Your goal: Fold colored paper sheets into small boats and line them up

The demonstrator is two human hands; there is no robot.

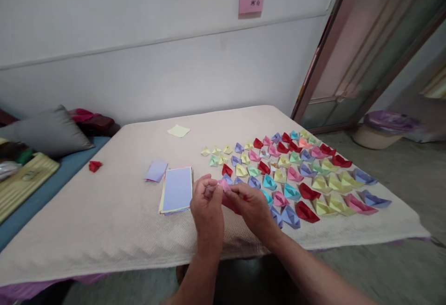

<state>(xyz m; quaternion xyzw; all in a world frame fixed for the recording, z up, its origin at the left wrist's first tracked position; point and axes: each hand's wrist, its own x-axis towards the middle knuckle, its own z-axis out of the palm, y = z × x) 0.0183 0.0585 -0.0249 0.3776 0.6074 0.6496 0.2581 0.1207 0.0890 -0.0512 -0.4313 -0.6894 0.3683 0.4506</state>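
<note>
Between my two hands, above the near side of the table, is a piece of folded pink paper point(225, 185). My left hand point(208, 203) pinches it from the left, thumb against the fingers. From the other side my right hand point(252, 206) grips it, thumb on top. Much of the paper is covered by my fingers, so its exact shape cannot be made out. Just left of my left hand lies a stack of paper sheets point(177, 189) with a lilac one on top. Rows of small folded paper boats point(294, 173) in many colours stand to the right of my hands.
A smaller lilac pile of paper point(156, 171), a pale yellow sheet point(179, 131) and a crumpled-looking red paper piece point(95, 165) lie on the cloth-covered table point(114, 212). A grey cushion point(52, 131) is at the left. A lined bin point(378, 128) stands on the floor at right.
</note>
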